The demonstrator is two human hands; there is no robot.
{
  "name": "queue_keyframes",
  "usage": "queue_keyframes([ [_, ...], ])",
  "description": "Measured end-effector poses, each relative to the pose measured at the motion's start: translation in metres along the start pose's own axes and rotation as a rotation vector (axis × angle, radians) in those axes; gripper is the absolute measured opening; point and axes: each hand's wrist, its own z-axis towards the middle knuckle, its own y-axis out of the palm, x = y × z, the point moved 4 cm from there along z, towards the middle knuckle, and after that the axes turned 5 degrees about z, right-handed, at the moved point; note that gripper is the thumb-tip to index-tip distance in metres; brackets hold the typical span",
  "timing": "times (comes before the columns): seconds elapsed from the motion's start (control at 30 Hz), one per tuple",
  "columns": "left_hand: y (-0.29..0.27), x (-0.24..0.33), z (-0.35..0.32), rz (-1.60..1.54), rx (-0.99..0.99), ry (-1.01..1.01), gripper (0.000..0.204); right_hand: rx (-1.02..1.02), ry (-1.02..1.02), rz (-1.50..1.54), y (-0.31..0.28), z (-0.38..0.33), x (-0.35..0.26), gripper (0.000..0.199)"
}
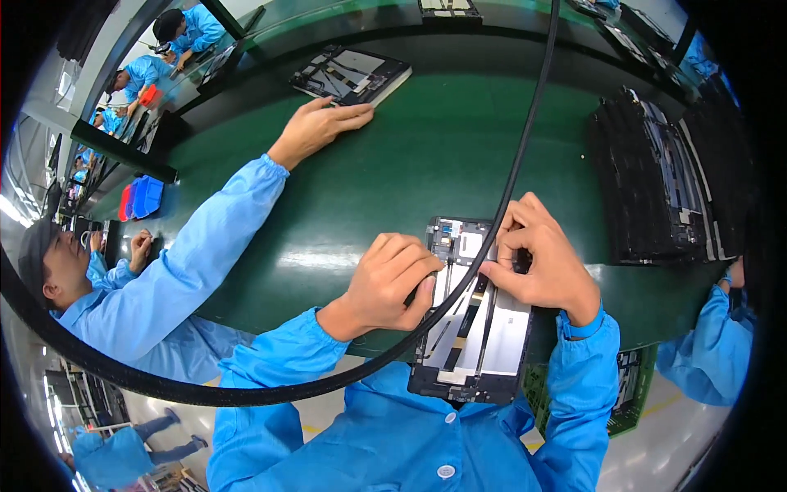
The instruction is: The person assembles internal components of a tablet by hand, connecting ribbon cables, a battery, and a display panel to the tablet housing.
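An opened tablet (pixel 508 324), its black frame, white battery area and thin dark ribbon strips exposed, lies in front of me, its near end past the table's edge. At its left edge my left hand (pixel 385 283) is closed, fingers curled and thumb against the index finger. Over the upper right part, my right hand (pixel 545 258) is closed in a pinch, thumb and forefinger at the inner parts. What either hand pinches is hidden by the fingers. A black cable (pixel 525 139) crosses in front of the tablet in this view.
On the green table (pixel 467 139), a co-worker's hand (pixel 324 127) touches another opened tablet (pixel 352 74) at the far left. Several tablet parts stand in a black stack (pixel 656 180) at right. A blue bin (pixel 147 197) sits far left; a green crate (pixel 631 394) is below the table.
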Motion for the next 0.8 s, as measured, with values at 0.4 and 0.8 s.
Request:
queue_keyframes([
  [0.4,0.006,-0.001,0.01,-0.021,-0.043,0.435,0.026,-0.069,0.056,0.067,-0.027,-0.019,0.018,0.03],
  [0.8,0.037,0.034,0.026,-0.479,-0.392,0.341,0.045,-0.225,0.395,0.257,-0.036,-0.033,0.046,0.037],
])
